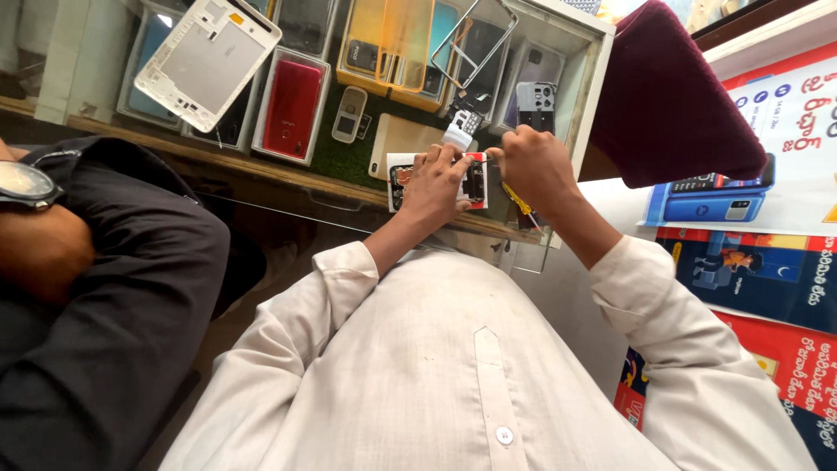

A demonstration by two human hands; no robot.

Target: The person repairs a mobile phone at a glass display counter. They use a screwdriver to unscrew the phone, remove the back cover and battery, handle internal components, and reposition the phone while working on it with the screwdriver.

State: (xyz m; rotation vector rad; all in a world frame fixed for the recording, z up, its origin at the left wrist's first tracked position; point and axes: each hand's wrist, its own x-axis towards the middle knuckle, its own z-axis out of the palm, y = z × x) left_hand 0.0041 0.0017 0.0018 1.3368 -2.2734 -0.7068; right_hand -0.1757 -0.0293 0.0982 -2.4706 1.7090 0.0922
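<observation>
Opened phone (475,181), back cover off, circuit parts showing, red edge at its right: it lies flat on a glass counter (288,172), approx. picture centre, a bit toward 12 o'clock from the person's chest. Left hand (433,185) rests on top of the phone, fingers curled & pressed down on it, pinning it in place. Right hand (534,167) sits just beside it at 3 o'clock, fingers pinched together round a small tool; tool tip is too small to make out. A yellow-handled screwdriver (519,201) pokes out under that hand toward 6 o'clock; can't tell whether the hand grips it. Both arms wear cream sleeves, the shirt (436,366) fills the lower frame.

Under the glass, toward 12 o'clock: trays w/ phones & parts. A white phone back panel (207,59) lies tilted at approx. 10 o'clock. A red phone (292,106) in a white tray sits at 11 o'clock. Yellow clear case (392,44) at 12 o'clock. A small grey keypad phone (349,113) lies between the red phone & the opened one.

At 9 o'clock: another person's arm in a dark shirt, w/ a wristwatch (24,185). At 2 o'clock: a maroon cloth (671,105). At 3 o'clock: a blue keypad phone (715,202) on printed posters.
</observation>
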